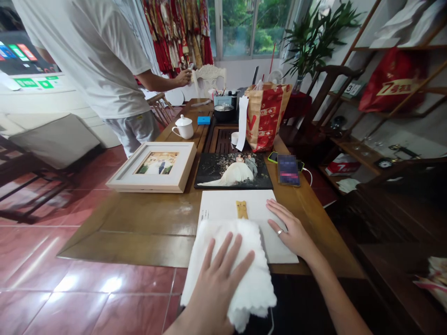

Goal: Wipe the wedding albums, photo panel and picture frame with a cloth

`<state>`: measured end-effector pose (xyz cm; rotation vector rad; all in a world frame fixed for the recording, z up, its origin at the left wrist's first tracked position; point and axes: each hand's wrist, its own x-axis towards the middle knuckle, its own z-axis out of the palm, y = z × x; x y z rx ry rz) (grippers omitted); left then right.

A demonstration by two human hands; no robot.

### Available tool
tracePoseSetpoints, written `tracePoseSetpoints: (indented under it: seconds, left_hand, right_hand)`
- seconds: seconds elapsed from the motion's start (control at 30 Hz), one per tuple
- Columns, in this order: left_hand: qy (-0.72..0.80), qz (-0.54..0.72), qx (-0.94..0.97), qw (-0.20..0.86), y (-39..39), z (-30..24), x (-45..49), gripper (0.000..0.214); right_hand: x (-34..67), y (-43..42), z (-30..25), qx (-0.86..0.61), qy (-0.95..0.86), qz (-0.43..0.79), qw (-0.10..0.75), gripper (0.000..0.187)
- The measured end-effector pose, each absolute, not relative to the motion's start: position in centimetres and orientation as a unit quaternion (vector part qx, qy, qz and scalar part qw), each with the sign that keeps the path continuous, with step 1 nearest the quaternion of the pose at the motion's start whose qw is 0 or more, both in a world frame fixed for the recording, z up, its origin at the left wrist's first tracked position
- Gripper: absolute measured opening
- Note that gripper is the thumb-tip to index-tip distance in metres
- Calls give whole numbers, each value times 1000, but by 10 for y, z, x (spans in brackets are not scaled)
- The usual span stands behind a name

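My left hand (223,270) lies spread on a white scallop-edged cloth (244,237), fingers apart. The cloth covers the near left part of a flat white board or book (216,202) and hangs past the table's front edge. My right hand (288,228), with a ring on one finger, rests flat along the right side of the white board. On the board's surface shows a yellow cat-like figure (241,209), partly hidden by the cloth. Just beyond lies a dark photo panel (213,170) of a couple in wedding clothes.
A pale framed photo (186,163) lies at the left. Behind stand a lidded white cup (183,129), a blue box (203,120) and a red and brown paper bag (263,118). A phone (288,170) lies at right. A person (94,56) stands at the far left side.
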<state>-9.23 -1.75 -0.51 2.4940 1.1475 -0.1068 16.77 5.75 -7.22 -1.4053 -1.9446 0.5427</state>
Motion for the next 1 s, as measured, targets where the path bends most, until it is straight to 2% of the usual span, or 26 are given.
tracePoseSetpoints:
  seconds: [0.27, 0.57, 0.67, 0.87, 1.0]
  left_hand:
    - [462, 16, 879, 116, 27, -5, -93, 78]
    - [522, 32, 849, 67, 79, -8, -51, 77]
    - [493, 17, 867, 74, 64, -10, -45, 79]
    - [392, 7, 914, 106, -5, -22, -42, 95]
    - [416, 14, 903, 110, -20, -21, -28, 96]
  right_hand:
    - [164, 58, -73, -552, -741, 195, 329, 45]
    - [163, 59, -73, -552, -739, 190, 337, 43]
    - [164, 60, -75, -542, -742, 196, 342, 43]
    - [166, 61, -75, -525, -737, 223, 363, 41]
    - [170, 64, -76, -512, -733, 239, 379, 42]
